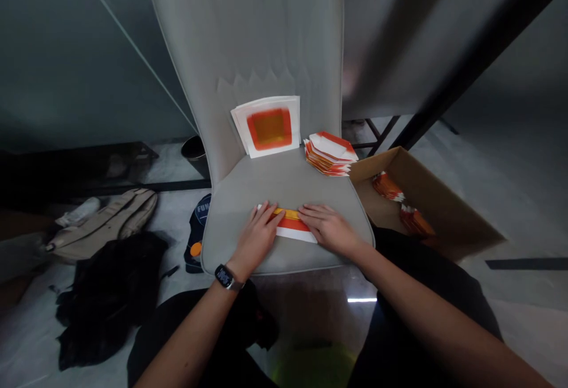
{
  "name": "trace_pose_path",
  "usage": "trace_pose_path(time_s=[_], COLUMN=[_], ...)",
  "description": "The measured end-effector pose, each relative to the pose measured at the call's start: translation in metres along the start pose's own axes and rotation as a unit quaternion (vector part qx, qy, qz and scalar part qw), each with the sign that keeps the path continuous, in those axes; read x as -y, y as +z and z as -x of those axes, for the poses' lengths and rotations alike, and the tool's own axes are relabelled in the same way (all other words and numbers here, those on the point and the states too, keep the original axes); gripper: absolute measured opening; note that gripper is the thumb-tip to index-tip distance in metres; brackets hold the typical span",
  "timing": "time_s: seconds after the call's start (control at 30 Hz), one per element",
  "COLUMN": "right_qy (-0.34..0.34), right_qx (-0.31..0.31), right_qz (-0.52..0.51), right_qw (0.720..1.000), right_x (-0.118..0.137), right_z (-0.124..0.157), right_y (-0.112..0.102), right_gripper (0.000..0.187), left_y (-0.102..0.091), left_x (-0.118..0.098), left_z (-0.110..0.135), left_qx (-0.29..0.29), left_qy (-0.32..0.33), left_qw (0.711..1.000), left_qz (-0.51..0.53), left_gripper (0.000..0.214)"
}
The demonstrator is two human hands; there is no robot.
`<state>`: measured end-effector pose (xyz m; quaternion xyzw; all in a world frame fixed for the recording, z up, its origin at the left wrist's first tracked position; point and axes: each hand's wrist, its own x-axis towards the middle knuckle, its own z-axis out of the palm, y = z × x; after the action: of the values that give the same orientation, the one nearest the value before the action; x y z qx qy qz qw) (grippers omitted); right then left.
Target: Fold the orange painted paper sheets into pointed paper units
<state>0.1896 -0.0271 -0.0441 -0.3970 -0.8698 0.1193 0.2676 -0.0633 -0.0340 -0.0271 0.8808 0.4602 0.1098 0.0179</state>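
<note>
A folded paper (293,228), white with orange and yellow bands, lies on the seat of a grey chair (248,187). My left hand (257,235) presses flat on its left end, fingers stretched out; a watch is on that wrist. On the paper's right end rests my right hand (327,227), its fingers also flat. A stack of unfolded sheets (268,126) with an orange square leans against the chair back. To the right of that stack, at the seat's edge, sits a pile of folded orange and white pieces (331,153).
An open cardboard box (426,199) with more folded orange pieces stands on the floor to the right. Left of the chair lie a beige backpack (106,219), a black garment (106,293) and a dark cap (200,228). A black table leg (465,57) slants at the right.
</note>
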Motion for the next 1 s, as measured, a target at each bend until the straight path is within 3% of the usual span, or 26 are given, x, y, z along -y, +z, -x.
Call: trace_pose_path(time_s=[0.2, 0.47, 0.63, 0.83, 1.0], right_qy=[-0.016, 0.005, 0.013, 0.014, 0.034], right_qx=[0.001, 0.053, 0.059, 0.086, 0.105], right_qz=[0.015, 0.040, 0.088, 0.077, 0.030], right_qw=[1.000, 0.998, 0.994, 0.993, 0.993], right_x=[0.002, 0.006, 0.022, 0.052, 0.048], right_z=[0.001, 0.002, -0.003, -0.008, -0.005], right_y=[-0.003, -0.007, -0.008, 0.010, 0.007], right_gripper=[0.033, 0.039, 0.037, 0.058, 0.067], left_y=[0.006, 0.006, 0.004, 0.006, 0.011], left_x=[0.001, 0.002, 0.001, 0.003, 0.005], left_z=[0.004, 0.005, 0.004, 0.005, 0.009], left_qx=[-0.006, -0.003, 0.010, 0.007, -0.018], left_qy=[-0.010, -0.009, -0.007, -0.006, -0.013], left_qw=[0.999, 0.999, 1.000, 0.999, 0.998], left_qz=[0.031, 0.034, 0.024, 0.036, 0.055], left_gripper=[0.053, 0.046, 0.046, 0.050, 0.048])
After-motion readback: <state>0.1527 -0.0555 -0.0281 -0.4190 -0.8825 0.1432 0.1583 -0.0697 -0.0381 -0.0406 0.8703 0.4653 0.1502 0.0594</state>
